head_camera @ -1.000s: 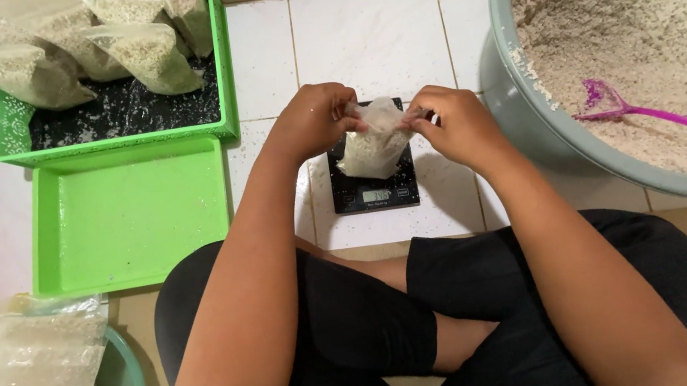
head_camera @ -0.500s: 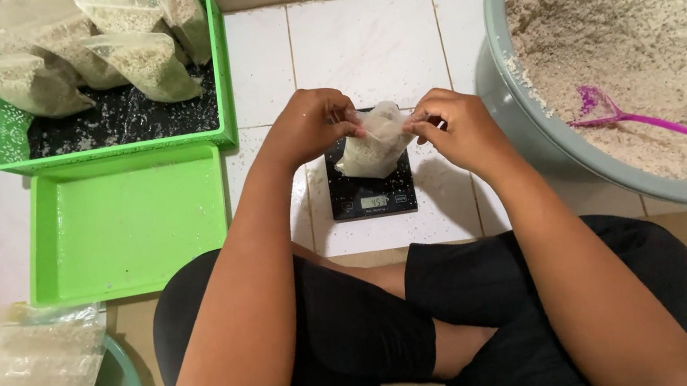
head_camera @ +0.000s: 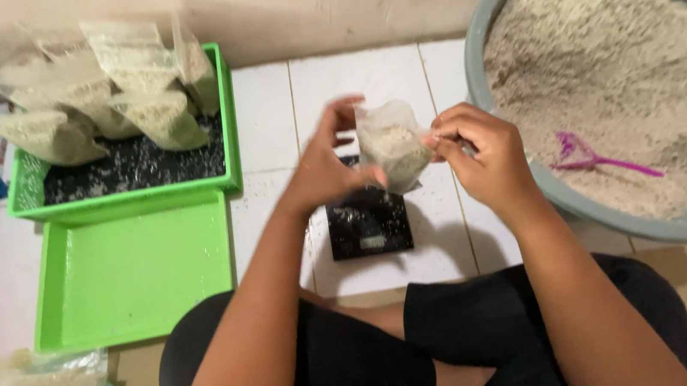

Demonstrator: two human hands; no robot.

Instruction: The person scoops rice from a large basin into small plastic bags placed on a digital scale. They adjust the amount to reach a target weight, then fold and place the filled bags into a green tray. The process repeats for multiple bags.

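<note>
Both hands held a small clear bag of pale grain (head_camera: 393, 148) above the black scale (head_camera: 369, 225), the left hand (head_camera: 325, 169) half-curled against its side, the right hand (head_camera: 481, 151) pinching its edge. White floor tile (head_camera: 266, 116) lay open around the scale. Left of the scale, filled bags (head_camera: 134, 96) crowded a green tray (head_camera: 124, 196); right, a grey basin (head_camera: 623, 221) of grain.

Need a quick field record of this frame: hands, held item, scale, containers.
left hand: grips the small clear plastic bag of pale grain from its left side
right hand: pinches the bag's right edge
bag: lifted above the black digital scale, not resting on it
scale: on white floor tiles, pan bare
large grey basin: heaped with grain, purple plastic scoop lying in it
upper green tray: filled bags
lower green tray: no bags
</note>
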